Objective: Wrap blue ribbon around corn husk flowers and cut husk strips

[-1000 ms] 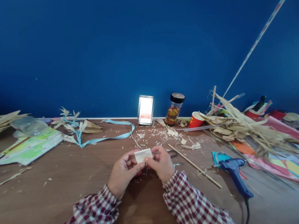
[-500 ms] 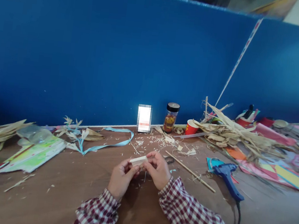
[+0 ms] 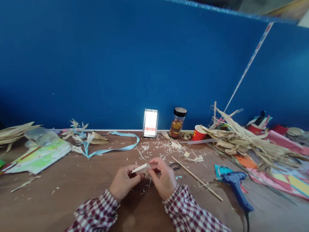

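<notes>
On the left of the worktop, a green-and-white sheet lies well apart from the hands. Next comes the left hand, its thumb and fingers pinching the near left end of a small pale piece, which is held tilted between the two hands. The right hand has its thumb and fingers drawn together on the right end; the fingertips' undersides are hidden. Right of it lie a thin stick and, farther right, a blue glue gun.

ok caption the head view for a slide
Left hand and right hand hold a pale piece over a table with scraps.
</notes>
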The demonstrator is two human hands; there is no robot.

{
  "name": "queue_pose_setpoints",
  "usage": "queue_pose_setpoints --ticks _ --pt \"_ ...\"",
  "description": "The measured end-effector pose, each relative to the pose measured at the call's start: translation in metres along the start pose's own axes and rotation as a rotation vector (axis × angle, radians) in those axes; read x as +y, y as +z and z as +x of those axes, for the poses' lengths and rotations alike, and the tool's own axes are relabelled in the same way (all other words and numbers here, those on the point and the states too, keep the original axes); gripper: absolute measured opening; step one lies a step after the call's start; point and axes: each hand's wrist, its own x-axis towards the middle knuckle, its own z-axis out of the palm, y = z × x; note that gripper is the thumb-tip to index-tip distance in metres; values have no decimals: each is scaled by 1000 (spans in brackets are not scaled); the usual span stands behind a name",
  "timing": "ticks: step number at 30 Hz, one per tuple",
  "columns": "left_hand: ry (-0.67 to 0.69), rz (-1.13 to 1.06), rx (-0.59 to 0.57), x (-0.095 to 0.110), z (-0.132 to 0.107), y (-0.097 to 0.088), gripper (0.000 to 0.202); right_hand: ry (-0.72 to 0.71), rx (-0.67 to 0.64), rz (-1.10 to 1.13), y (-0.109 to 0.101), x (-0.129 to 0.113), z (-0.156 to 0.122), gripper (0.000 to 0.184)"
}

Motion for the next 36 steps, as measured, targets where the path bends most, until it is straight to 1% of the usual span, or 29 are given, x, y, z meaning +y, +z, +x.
queue_pose_setpoints --ticks 3,6,9,14,18,21,24,28,32,36 --pt "-44 56 -47 7 -1 -3 22 19 -3 30 -1 0 1 20" --pt "-85 42 -52 12 -2 -5 24 58 20 62 -2 -2 3 20" --pt "-109 35 -47 11 -2 -3 27 112 37 86 -3 -3 4 18" --pt "-93 22 -43 3 -2 -1 25 144 32 138 -3 -4 5 15" --pt "-89 -3 -44 -3 -1 0 22 186 50 151 -3 -4 5 19" --pt "-107 -33 -20 -4 -1 1 21 197 65 165 -3 -3 4 22" --pt "-99 -49 -1 -3 -1 2 22 184 72 170 -2 -2 3 21" --pt "-57 -32 4 -4 -1 2 21 175 73 165 0 -1 2 20" --pt "-70 -13 6 -6 1 0 21 178 84 162 0 -1 1 21" --pt "-60 -11 1 -4 0 2 23 189 87 185 -1 0 1 21"
